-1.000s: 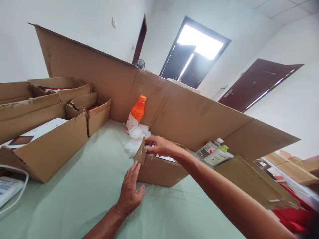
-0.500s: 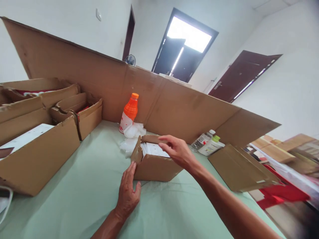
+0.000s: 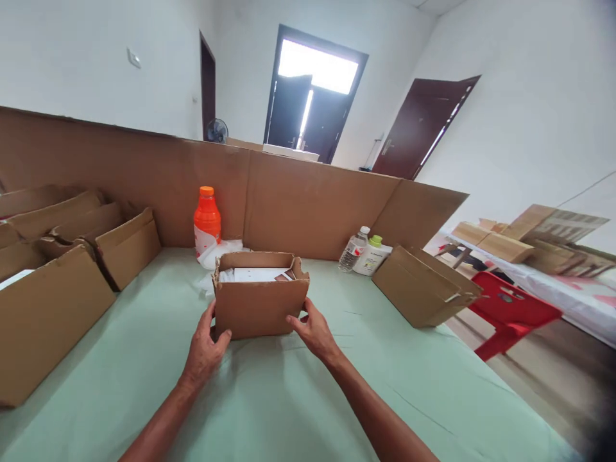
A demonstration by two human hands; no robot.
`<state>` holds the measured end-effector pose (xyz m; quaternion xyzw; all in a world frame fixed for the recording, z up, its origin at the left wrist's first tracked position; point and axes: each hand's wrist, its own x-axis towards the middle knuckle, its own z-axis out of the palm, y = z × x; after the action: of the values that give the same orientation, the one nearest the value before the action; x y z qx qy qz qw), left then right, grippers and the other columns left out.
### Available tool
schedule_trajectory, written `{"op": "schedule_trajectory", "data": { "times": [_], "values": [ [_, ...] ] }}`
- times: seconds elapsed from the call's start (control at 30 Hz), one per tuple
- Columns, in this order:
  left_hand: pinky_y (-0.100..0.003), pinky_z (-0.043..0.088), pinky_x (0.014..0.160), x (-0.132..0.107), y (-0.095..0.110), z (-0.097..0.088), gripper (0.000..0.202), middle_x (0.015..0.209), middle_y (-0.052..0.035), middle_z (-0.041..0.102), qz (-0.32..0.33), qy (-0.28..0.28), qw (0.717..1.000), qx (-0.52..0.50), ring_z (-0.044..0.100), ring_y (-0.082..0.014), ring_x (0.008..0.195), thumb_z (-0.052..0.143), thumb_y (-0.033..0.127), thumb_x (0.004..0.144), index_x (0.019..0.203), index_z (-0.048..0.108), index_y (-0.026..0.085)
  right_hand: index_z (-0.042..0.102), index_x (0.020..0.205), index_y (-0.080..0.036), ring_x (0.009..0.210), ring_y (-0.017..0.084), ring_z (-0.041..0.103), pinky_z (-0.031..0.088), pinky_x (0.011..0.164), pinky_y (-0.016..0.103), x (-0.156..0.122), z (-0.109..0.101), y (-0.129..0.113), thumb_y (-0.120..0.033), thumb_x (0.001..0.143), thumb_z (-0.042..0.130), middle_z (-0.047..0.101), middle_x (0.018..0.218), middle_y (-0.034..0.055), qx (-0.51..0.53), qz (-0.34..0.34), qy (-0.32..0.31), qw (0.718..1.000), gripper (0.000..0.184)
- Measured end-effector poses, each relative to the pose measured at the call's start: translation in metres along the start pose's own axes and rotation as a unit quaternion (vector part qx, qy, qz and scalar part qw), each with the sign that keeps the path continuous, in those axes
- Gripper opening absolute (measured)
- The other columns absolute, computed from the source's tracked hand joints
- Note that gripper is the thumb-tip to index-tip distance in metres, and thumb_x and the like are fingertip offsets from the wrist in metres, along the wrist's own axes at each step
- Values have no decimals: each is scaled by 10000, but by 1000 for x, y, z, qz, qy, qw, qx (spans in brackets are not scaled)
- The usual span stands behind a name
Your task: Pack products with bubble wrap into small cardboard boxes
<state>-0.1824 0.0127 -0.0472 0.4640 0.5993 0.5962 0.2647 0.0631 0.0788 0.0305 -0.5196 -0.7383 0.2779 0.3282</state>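
A small open-topped cardboard box (image 3: 260, 309) sits in front of me on the pale green cloth. White cards or papers (image 3: 255, 274) stand packed inside it, one with a brown patch at its right end. My left hand (image 3: 205, 350) grips the box's left side, thumb on the front face and fingers round the corner. At the right end, my right hand (image 3: 315, 330) holds the box the same way, thumb in front and fingers behind the edge. Crumpled clear plastic wrap (image 3: 221, 252) lies behind the box to the left.
An orange bottle (image 3: 207, 215) stands behind the wrap, before a long cardboard wall (image 3: 312, 199). Larger cardboard boxes (image 3: 58, 321) line the left. A clear bottle (image 3: 353, 249), a white bottle with a green cap (image 3: 371, 256) and another cardboard box (image 3: 418, 289) are at right, near a red chair (image 3: 514, 308).
My right hand has come down from above the cards to the box's right end. The box has turned to face me squarely, and my left hand now grips its left side. The view has shifted.
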Motion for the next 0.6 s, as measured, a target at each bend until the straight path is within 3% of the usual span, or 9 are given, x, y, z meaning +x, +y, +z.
{"op": "schedule_trajectory", "data": {
  "times": [0.1,0.23,0.3,0.37,0.43,0.5,0.6],
  "values": [
    [-436,515,1003,-16,13,18,706,1363,-151,586,-2,-27,1000,5,579,-294,1243,598,330,793,1452,401,168,584,1261,-186,779,217,629,532,751,386,-32,-21,5,-361,812,579,716,1091,83,-5,14,38,999,482],
    [-399,551,951,-69,15,37,625,1355,-143,609,0,-141,990,-22,631,-276,1176,589,371,827,1412,464,189,605,1227,-199,920,281,657,546,821,411,-131,-71,48,-466,827,635,715,1086,105,-45,59,114,991,481],
    [-367,585,863,-92,12,36,587,1321,-135,637,4,-182,983,-3,669,-270,1100,608,417,837,1378,513,209,563,1313,-202,1111,344,629,524,935,461,-181,-90,71,-536,777,704,669,1241,142,-29,77,124,989,648],
    [-300,593,658,-103,10,33,589,1291,-121,656,16,-199,979,38,700,-256,965,641,469,823,1358,546,243,396,1490,-217,1326,395,493,449,1060,513,-212,-100,88,-652,686,759,513,1467,166,23,83,121,989,983],
    [-247,522,493,-105,11,32,560,1299,-101,650,32,-190,979,67,690,-234,857,653,510,808,1315,589,280,170,1592,-243,1446,410,335,360,1137,541,-222,-104,101,-746,593,776,303,1613,157,82,75,108,988,1272],
    [-239,500,475,-105,14,35,488,1235,-79,676,39,-177,981,65,660,-207,775,638,553,807,1215,649,286,59,1609,-255,1492,411,226,275,1180,552,-215,-104,110,-774,525,793,176,1660,140,117,54,88,988,1408],
    [-253,551,571,-107,14,44,468,1023,-47,723,8,-175,984,46,640,-177,687,601,608,816,1126,659,262,58,1612,-235,1495,412,214,246,1189,553,-202,-95,116,-719,469,854,222,1644,152,133,27,51,989,1474]
  ]
}}
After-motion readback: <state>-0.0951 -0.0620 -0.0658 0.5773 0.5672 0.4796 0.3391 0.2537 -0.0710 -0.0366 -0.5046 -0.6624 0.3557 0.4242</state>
